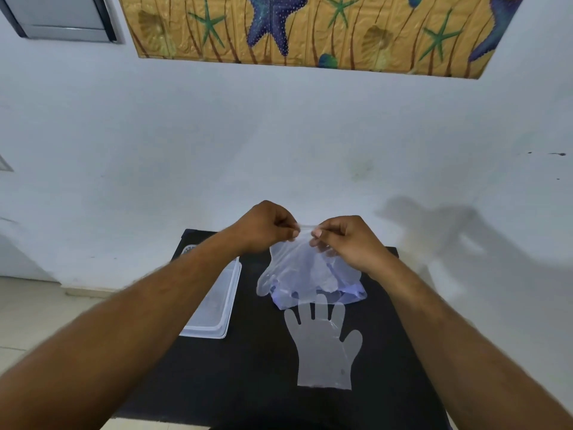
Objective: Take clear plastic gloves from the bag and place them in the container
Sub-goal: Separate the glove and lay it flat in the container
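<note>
Above the far middle of the black table, my left hand and my right hand are raised close together. Both pinch the top edge of a clear plastic glove, which hangs down between them. Behind and below it lies the crumpled clear bag with a bluish tint. One clear glove lies flat on the table in front of the bag, fingers pointing away from me. The clear rectangular container sits to the left, partly hidden by my left forearm.
The table stands against a white wall. A picture with starfish hangs high on the wall. Pale floor tiles show to the left of the table.
</note>
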